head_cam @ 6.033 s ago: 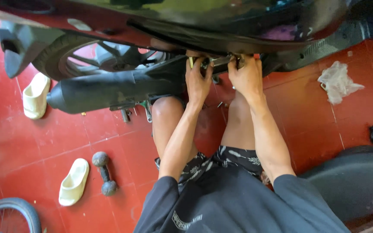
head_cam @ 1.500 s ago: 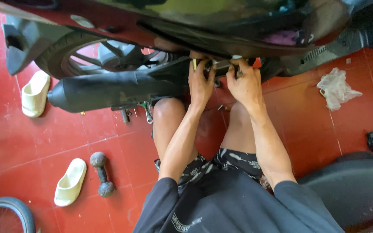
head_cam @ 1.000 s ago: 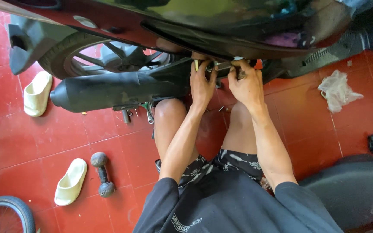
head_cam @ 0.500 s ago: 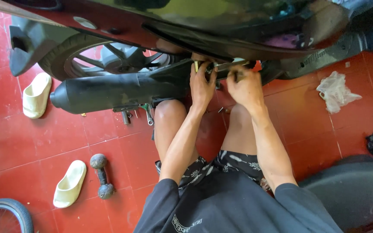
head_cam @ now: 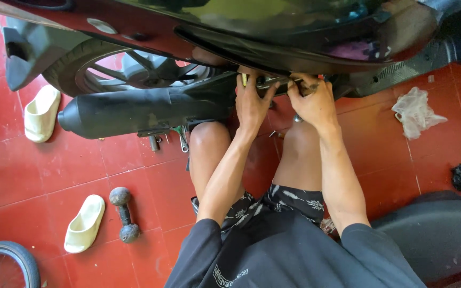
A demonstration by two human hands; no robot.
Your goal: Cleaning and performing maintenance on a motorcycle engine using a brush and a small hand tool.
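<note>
under the dark red body panel (head_cam: 134,37) of the scooter, your fingers are where it all happens: the left hand (head_cam: 253,104) has its fingers curled and pressed together around a slim metal tool (head_cam: 273,82) with a yellow tip, and the right hand (head_cam: 314,101) wraps its fingers over the tool's other end, thumb tucked; whether they pinch a fastener under there you cannot tell. the tool lies crosswise just below the panel's edge, above your knees. keep both wrists straight and the tool square to whatever it bears on, so it does not slip off. left of the hands, beneath the same panel, runs the exhaust pipe (head_cam: 134,112), a matte black smooth cylinder, with the ribbed rubber rear tyre (head_cam: 73,69) behind it. farther from the panel on the glossy red floor tiles (head_cam: 38,165) lie two cream foam slippers (head_cam: 84,224), a small grey dumbbell (head_cam: 124,213), and to the right a crumpled clear plastic bag (head_cam: 416,112).
</note>
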